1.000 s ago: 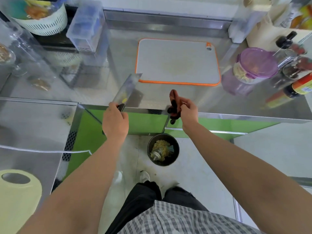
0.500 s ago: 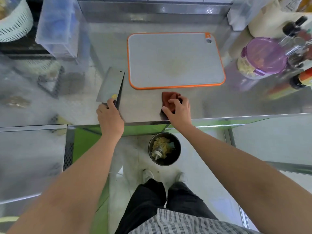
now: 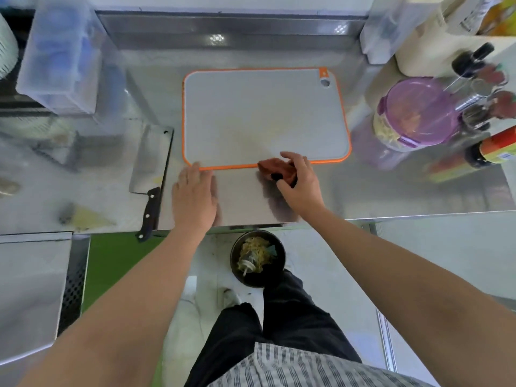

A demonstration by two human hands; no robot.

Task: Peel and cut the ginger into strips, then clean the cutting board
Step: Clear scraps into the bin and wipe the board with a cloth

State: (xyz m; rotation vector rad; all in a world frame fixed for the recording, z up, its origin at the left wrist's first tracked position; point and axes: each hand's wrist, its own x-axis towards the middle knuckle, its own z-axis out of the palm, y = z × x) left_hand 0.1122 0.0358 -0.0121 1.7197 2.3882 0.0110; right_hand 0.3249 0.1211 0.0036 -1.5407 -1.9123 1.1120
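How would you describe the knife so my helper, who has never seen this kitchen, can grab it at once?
Find the orange-rimmed cutting board in the middle of the steel counter. Just beyond its left edge lies the knife, flat, with the left hand resting beside it. It is a broad rectangular cleaver with a black riveted handle overhanging the counter's front edge, the only blade there.

Bright, even light glares off the steel counter (image 3: 391,188), soft shadows pool under each hand, and the wide-angle edges bend and blur.
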